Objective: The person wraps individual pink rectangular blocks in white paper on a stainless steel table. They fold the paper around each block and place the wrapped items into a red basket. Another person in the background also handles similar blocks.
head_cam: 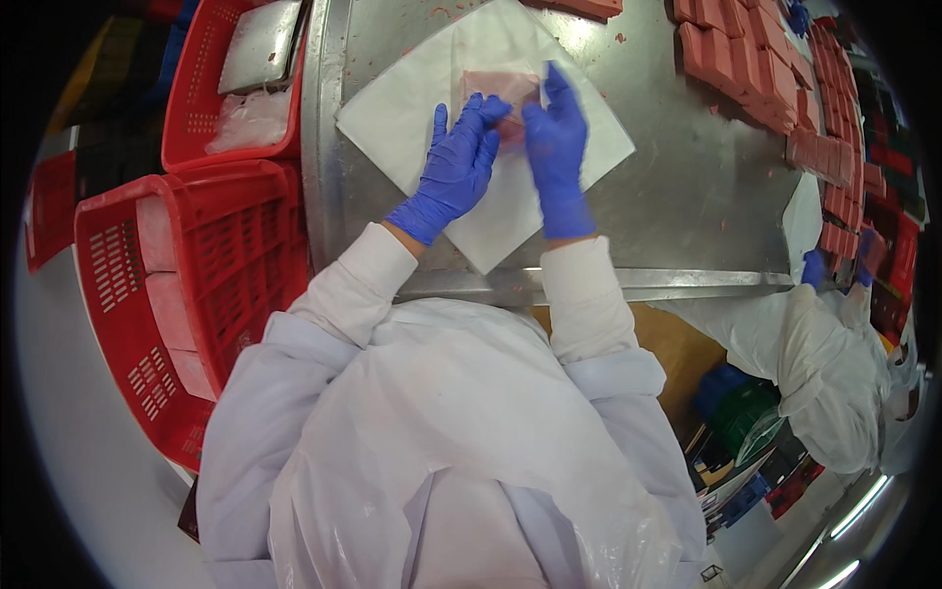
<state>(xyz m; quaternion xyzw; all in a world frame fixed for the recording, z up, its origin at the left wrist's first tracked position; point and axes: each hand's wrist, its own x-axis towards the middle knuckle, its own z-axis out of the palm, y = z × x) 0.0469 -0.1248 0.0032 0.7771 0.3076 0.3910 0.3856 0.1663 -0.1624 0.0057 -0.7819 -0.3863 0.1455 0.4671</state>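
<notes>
Before me a white sheet (397,103), seemingly thin paper or film, lies with its corners outward on a steel worktable (662,199). Near its middle sits a pink block (482,79), likely ground meat, partly covered by a translucent layer of the sheet. My left hand (458,158), in a blue glove, holds the block at its left side, fingers bent over its top. At the block's right edge is my right hand (557,151), also blue-gloved and blurred, with fingers pointing away from me. My fingers hide part of the block, and what the right fingertips grip cannot be made out.
Stacked pink blocks (736,59) stand at the table's far right; another block (589,6) lies at the top edge. On the left are a red crate (235,243) with pale pink blocks and a red basket (176,132) holding a metal tray (259,48). A co-worker's sleeve (831,368) appears at right.
</notes>
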